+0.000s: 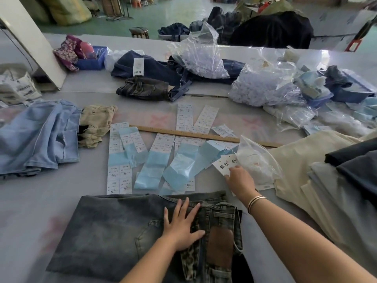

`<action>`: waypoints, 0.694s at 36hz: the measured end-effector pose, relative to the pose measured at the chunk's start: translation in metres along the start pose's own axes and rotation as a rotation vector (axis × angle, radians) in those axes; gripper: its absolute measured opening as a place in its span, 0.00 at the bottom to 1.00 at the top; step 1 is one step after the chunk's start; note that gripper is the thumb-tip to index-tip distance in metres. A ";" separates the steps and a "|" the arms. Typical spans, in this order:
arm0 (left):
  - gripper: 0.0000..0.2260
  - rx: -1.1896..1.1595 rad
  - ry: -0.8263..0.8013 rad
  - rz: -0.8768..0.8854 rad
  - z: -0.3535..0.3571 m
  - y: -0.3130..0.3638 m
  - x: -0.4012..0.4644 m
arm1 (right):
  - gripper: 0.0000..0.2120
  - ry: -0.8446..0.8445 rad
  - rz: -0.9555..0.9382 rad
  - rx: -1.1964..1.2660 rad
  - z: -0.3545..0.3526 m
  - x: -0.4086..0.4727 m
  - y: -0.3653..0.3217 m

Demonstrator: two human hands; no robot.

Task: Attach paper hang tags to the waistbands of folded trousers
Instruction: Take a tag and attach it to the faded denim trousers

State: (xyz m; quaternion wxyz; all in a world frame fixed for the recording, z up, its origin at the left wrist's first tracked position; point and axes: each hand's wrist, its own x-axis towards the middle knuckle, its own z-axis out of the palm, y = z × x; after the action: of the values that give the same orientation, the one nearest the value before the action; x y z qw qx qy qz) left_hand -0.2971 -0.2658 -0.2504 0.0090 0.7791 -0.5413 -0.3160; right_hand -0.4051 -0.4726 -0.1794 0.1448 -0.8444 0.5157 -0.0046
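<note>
Right hand [240, 178]: fingers [229, 175] curled onto a white paper hang tag [224, 163] printed with dark characters, at the mouth of a crinkled clear plastic bag [256, 158]; whether pinched or merely touched, cannot tell. Thin metal bangles [256, 202] at the wrist.

Left hand [181, 225]: fingers [183, 207] straight and spread, pressed flat on folded trousers [114, 231] of faded grey denim, near the waistband end. Brown leather-like patch [220, 246] just beside the hand; strip of leopard-print fabric [190, 262] below it.

Beyond the trousers: long glossy pale-blue sticker strips [152, 166] with small white printed labels, laid side by side. Flat wooden ruler [204, 136] across their far ends.

Left: rumpled light-blue jeans [38, 137]; crumpled beige garment [95, 123] touching them.
Right: stack of folded cream, grey and dark trousers [326, 180].

Far side: dark jeans [155, 68] bearing a white tag; clear bags [263, 82] full of small white pieces; blue plastic tray [91, 60] holding floral fabric.

Tabletop [30, 201]: smooth grey, faint pink marks. Green floor [163, 11] behind, with a stool, sacks and heaped clothing.
</note>
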 end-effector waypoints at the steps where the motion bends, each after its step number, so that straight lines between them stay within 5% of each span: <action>1: 0.36 0.007 0.000 -0.007 0.001 0.000 0.001 | 0.13 -0.009 0.003 -0.061 0.002 0.003 0.000; 17: 0.36 -0.034 -0.018 -0.003 0.004 -0.004 0.004 | 0.12 -0.013 -0.087 -0.346 0.006 0.014 0.014; 25: 0.36 -0.071 -0.019 0.003 0.002 -0.004 0.004 | 0.14 -0.054 0.047 -0.064 -0.004 0.023 0.018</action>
State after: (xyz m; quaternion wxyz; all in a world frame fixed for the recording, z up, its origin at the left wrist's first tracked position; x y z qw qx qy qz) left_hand -0.2939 -0.2669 -0.2557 0.0319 0.7744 -0.5309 -0.3426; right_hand -0.4109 -0.5017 -0.1834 0.1316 -0.8361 0.5312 0.0380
